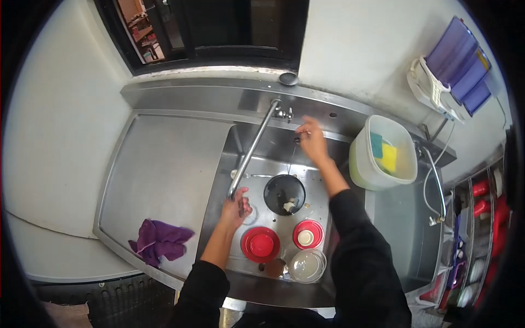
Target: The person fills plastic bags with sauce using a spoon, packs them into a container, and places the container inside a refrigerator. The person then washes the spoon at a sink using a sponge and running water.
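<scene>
My left hand (236, 210) is beside the lower end of the long metal faucet spout (256, 146), its fingers loosely curled but apart, with nothing visible in them. My right hand (313, 142) is at the sink's back wall, below and right of the faucet handle (284, 113). Its fingers are bent together; whatever they hold is too small to make out. A thin line hangs down beside them. Below, in the sink, lie a dark round plate (278, 191) with food scraps, a red bowl (260, 244), a smaller red dish (315, 228) with a cream cup (305, 238), and a clear bowl (307, 266).
A white tub (356, 156) with a yellow-green sponge (387, 157) stands right of the sink, by a second basin (402, 235). A purple cloth (159, 240) lies on the left drainboard (158, 169). Shelves (473, 240) with red dishes are far right.
</scene>
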`<state>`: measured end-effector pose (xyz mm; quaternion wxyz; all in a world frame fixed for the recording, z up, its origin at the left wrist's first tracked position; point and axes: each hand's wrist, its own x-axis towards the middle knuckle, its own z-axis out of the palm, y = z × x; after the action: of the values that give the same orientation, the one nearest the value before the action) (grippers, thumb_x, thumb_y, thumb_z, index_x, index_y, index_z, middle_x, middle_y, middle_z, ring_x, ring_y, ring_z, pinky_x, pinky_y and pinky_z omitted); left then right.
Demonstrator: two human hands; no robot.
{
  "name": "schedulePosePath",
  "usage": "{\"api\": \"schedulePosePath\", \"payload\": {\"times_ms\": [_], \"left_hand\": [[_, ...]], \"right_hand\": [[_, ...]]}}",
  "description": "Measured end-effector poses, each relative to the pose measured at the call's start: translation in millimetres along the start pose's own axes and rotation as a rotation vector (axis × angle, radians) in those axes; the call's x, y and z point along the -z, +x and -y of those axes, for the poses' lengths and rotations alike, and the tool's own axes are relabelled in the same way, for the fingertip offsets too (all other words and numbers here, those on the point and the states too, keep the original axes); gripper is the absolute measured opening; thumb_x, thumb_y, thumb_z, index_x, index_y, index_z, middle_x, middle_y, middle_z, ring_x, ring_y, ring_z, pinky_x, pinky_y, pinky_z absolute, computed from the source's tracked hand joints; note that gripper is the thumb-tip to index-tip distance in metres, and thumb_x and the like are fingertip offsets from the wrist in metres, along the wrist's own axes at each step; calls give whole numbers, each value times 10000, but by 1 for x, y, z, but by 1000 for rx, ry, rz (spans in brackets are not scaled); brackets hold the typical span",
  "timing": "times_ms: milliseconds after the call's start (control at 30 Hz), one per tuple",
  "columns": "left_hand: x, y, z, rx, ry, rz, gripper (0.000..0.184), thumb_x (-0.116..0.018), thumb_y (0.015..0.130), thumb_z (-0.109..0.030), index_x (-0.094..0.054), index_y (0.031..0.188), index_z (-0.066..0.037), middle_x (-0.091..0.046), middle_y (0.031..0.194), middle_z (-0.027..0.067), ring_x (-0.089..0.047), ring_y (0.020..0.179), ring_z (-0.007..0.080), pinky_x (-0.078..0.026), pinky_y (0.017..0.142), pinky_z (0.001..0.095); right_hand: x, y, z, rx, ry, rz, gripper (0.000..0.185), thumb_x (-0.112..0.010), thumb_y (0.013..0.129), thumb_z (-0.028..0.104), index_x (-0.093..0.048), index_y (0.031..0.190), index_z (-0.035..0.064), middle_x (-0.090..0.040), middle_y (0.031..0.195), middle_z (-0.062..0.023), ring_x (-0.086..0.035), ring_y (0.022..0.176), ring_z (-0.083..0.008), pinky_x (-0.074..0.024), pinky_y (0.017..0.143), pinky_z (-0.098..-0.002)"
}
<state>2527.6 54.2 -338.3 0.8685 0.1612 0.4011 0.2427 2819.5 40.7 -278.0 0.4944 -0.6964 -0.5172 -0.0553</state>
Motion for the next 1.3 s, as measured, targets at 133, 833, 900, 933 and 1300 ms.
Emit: {"api": "schedulePosePath", "payload": {"times_ms": [133, 833, 900, 933, 1300], "left_hand": [[15, 3, -10, -1, 412, 23, 256, -479, 932, -202, -516, 1143, -63, -480, 674, -5, -298, 424, 58, -239, 374, 203], [28, -57, 34, -218, 357, -226, 261, -401, 892, -82, -500, 1131, -49, -461, 652, -5, -288, 430, 44, -207, 373, 200], [27, -62, 31, -110, 461, -133, 282, -399, 873, -71, -500, 1135, -52, -458, 658, -1, -305, 446, 45, -229, 380, 201], [27, -65, 30, 1, 565, -36, 303, -397, 855, -60, -501, 1140, -55, -455, 664, 3, -322, 461, 47, -251, 387, 201], [43, -67, 23, -156, 475, -172, 316, -397, 859, -56, -507, 1155, -46, -468, 641, 5, -347, 461, 48, -264, 385, 205]], "right_hand": [[153, 23, -40, -125, -369, -231, 133, -520, 699, -4, -606, 792, 37, -615, 928, -145, -569, 919, -303, -445, 807, -385], [191, 12, -210, -420, -760, 782, 751, -679, 701, 220, -328, 1349, 79, -387, 1278, -345, -422, 1138, -497, -333, 1006, -489], [186, 12, -212, -260, -772, 830, 645, -672, 702, 214, -392, 1268, 82, -477, 1175, -331, -461, 1097, -492, -366, 967, -493], [183, 11, -214, -206, -776, 845, 610, -669, 703, 212, -413, 1242, 83, -506, 1141, -326, -474, 1083, -490, -377, 954, -494], [219, 11, -108, -360, -543, 40, 644, -765, 530, 53, -502, 1118, 60, -625, 971, -214, -592, 923, -399, -468, 798, -423]]}}
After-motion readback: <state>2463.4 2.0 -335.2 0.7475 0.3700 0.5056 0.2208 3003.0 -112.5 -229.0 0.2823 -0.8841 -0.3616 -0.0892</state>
